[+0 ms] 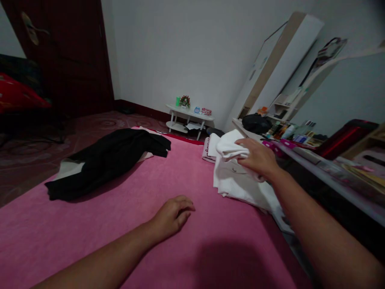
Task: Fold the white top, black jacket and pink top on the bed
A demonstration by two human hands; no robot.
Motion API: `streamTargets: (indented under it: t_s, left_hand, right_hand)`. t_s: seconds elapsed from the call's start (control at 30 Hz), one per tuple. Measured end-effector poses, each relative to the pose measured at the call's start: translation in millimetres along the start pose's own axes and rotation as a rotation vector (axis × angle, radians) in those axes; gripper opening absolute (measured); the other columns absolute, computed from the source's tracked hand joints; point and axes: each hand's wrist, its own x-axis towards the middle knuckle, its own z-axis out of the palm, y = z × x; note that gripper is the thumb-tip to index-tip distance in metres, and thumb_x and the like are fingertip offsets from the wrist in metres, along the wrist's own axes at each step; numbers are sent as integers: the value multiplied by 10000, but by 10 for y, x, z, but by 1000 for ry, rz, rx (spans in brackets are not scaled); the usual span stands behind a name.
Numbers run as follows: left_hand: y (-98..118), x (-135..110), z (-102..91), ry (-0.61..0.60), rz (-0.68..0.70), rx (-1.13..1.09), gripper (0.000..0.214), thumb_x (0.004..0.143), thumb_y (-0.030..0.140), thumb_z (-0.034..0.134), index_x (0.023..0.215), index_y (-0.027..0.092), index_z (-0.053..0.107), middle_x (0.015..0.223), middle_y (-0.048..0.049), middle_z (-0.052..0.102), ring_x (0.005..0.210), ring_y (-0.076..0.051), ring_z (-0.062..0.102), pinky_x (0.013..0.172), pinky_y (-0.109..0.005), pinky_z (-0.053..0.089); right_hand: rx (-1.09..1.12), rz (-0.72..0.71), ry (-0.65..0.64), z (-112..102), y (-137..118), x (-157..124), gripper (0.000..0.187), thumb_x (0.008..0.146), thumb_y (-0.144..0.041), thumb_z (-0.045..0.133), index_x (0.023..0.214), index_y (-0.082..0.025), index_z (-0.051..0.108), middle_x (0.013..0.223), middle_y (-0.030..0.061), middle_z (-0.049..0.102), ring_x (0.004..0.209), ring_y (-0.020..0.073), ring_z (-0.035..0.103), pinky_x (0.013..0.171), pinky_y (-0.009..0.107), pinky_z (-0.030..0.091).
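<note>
My right hand (258, 157) is closed on a folded white garment (230, 146), its thumb and fingers pinching the near edge. That piece is just above a stack of folded white clothes (240, 182) at the bed's right edge. Beside the stack lies a rolled or folded white item with dark lettering (207, 149). My left hand (173, 216) rests on the pink bed cover (180, 176), fingers loosely bent, with nothing held. Farther left, a black garment (111, 160) is spread over the cover, with a pale cloth partly showing under it.
A dressing table (319, 168) with bottles and other items runs along the right side, close to my right arm. Beyond the bed stands a small white table (189, 112) with a plant and a green cup. A dark door (60, 52) is at the left.
</note>
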Motion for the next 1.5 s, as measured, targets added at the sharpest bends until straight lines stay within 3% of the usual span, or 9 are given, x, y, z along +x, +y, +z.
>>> streamTargets:
  t_s: [0.13,0.3,0.43,0.6,0.7,0.87,1.13,1.27,1.5]
  left_hand:
    - [33,3,4,-46,-18,62,238,819,101,524,967,198,683,1072,-63,629,988,-165,595,868,-281,481]
    - [78,3,-5,-90,-20,158,222,819,123,528,958,202,682,1096,-64,623,1022,-188,575,893,-310,464]
    - [72,11,-10,-88,-17,158,225,816,118,525,961,202,676,1096,-62,620,1020,-183,571,890,-304,460]
    - [69,2,0,-85,-16,160,223,814,123,527,964,204,670,1099,-57,616,1012,-182,568,885,-305,457]
    - [69,2,14,-81,-10,164,227,806,113,529,958,206,670,1084,-55,618,1007,-184,566,882,-308,455]
    - [60,28,33,-80,-13,162,223,802,110,530,945,209,670,1079,-55,613,1001,-184,566,874,-309,453]
    - [66,30,45,-68,-5,174,216,796,119,538,934,215,674,1045,-49,613,977,-186,561,859,-316,448]
    - [71,32,37,-53,-5,170,216,785,110,544,920,212,679,1040,-51,618,971,-186,563,860,-315,450]
    - [102,8,-3,7,-9,80,214,756,66,550,859,189,692,942,-50,662,915,-182,598,841,-302,475]
  right_hand:
    - [-93,-101,-289,237,620,-128,502,656,-165,655,1149,-260,671,1349,96,538,1232,334,478,1014,501,349]
    - [-23,185,-582,645,797,-476,623,575,-210,768,1178,-318,657,1507,103,348,1378,416,273,1039,686,198]
    - [327,248,-527,785,810,-526,739,516,-205,789,1235,-193,622,1355,137,543,1249,330,497,1043,454,392]
    - [369,542,-143,889,831,-382,504,895,-413,437,1282,-114,560,1277,153,600,1169,260,569,993,421,435]
    - [178,735,28,1142,601,-397,542,937,-470,337,1375,-181,475,1412,142,479,1308,323,414,1049,578,305]
    - [11,746,-106,1647,153,-481,544,964,-506,237,1446,-296,374,1523,97,322,1387,346,253,1084,656,72]
    - [5,777,-91,1601,-203,-574,618,954,-481,274,1486,-167,281,1548,160,235,1415,342,185,1098,589,155]
    - [140,517,-43,1588,-849,-668,767,877,-496,458,1491,-97,231,1567,189,141,1447,333,64,1132,549,102]
    - [552,179,-303,1753,-1801,-586,622,895,-508,446,1427,-190,403,1528,136,304,1428,303,209,1137,545,138]
